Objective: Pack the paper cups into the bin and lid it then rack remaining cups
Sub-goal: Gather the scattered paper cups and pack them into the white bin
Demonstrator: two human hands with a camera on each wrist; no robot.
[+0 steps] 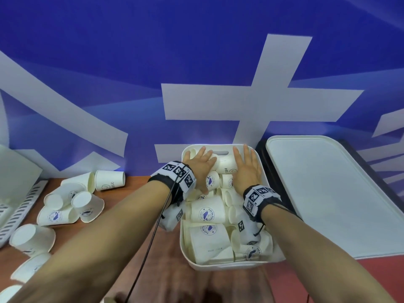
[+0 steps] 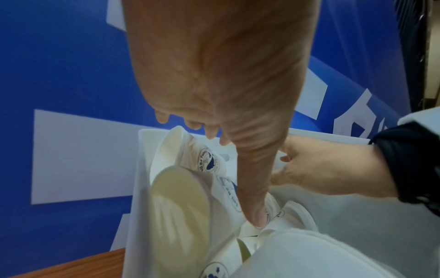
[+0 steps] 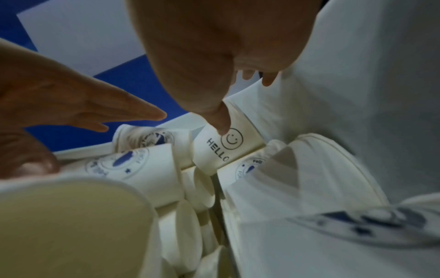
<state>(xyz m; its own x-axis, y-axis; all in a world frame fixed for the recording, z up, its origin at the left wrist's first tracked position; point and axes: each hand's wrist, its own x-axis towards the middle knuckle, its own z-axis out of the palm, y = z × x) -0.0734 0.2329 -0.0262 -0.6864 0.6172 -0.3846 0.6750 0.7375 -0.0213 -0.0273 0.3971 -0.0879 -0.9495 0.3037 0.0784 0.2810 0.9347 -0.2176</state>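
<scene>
A white bin (image 1: 184, 248) stands in the middle of the table, heaped with white paper cups lying on their sides. My left hand (image 1: 200, 164) lies flat with straight fingers on the cups at the bin's far end. My right hand (image 1: 246, 166) lies flat beside it, palm down. Between the hands lies a cup printed HELLO (image 1: 226, 165). In the right wrist view my thumb touches that HELLO cup (image 3: 219, 148). In the left wrist view my left thumb (image 2: 254, 203) presses on a logo cup (image 2: 207, 161). The white lid (image 1: 323, 193) lies to the right of the bin.
Several loose paper cups (image 1: 72, 200) lie scattered on the wooden table to the left of the bin. A white slotted rack (image 1: 24, 206) sits at the far left edge. A blue and white banner (image 1: 196, 73) stands right behind the bin.
</scene>
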